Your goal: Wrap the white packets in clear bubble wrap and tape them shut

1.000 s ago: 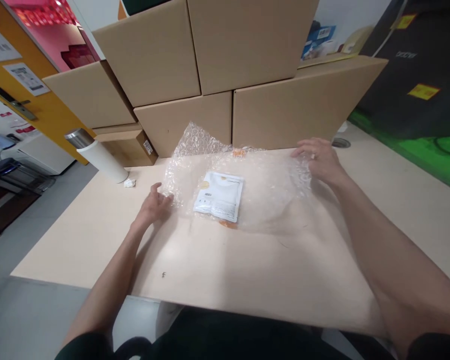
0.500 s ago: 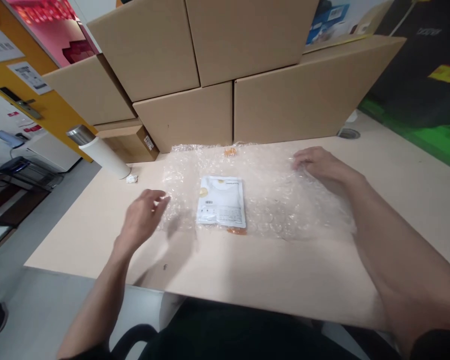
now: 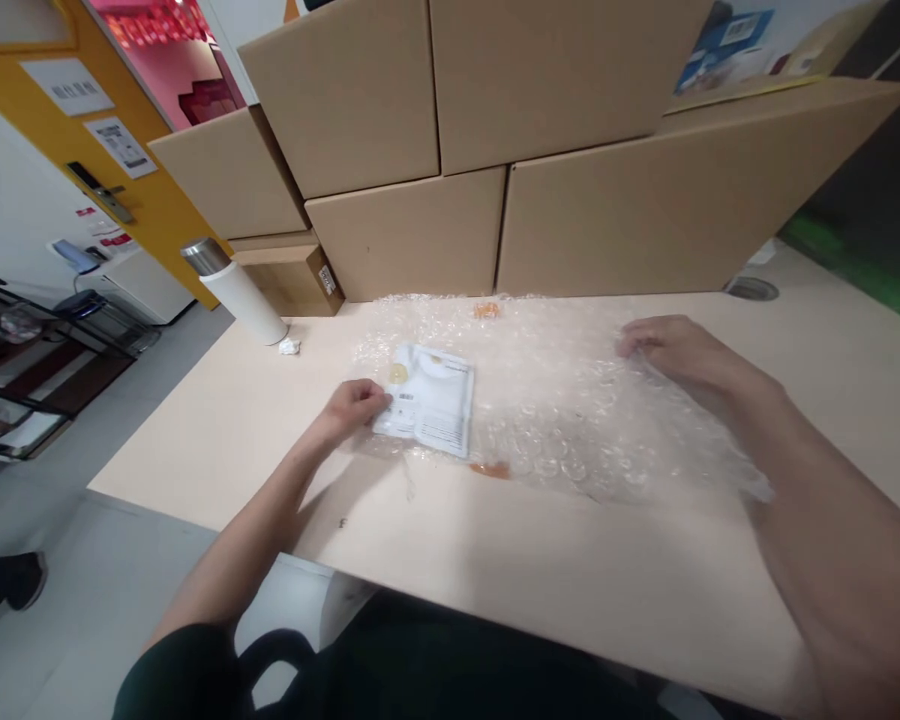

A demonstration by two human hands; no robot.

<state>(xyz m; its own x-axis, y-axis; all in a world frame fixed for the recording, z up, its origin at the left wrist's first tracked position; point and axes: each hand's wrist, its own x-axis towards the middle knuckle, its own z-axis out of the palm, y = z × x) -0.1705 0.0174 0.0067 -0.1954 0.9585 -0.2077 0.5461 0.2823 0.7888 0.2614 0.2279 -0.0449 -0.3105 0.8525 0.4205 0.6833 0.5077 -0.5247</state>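
Observation:
A white printed pouch (image 3: 431,400) lies a little tilted on a sheet of bubble wrap (image 3: 555,400) spread over the table. At the pouch's left edge, my left hand (image 3: 356,405) pinches it between thumb and fingers. My right hand (image 3: 667,345) grips the right part of the bubble wrap, which rises slightly off the table there. Two orange patches show at the wrap, one orange piece (image 3: 487,310) at its far edge and another orange piece (image 3: 490,469) by its near edge.
Large cardboard boxes (image 3: 405,240) stand stacked along the back of the table (image 3: 435,540). A white bottle with a metal cap (image 3: 244,300) leans in view at the left, near a crumpled white scrap (image 3: 289,347) and a small box (image 3: 289,280). Someone's foot (image 3: 26,580) shows on the floor.
My left hand has moved right and closed on the pouch's left edge. The pouch has turned slightly and shifted left on the wrap. My right hand still holds the wrap; the view has swung left.

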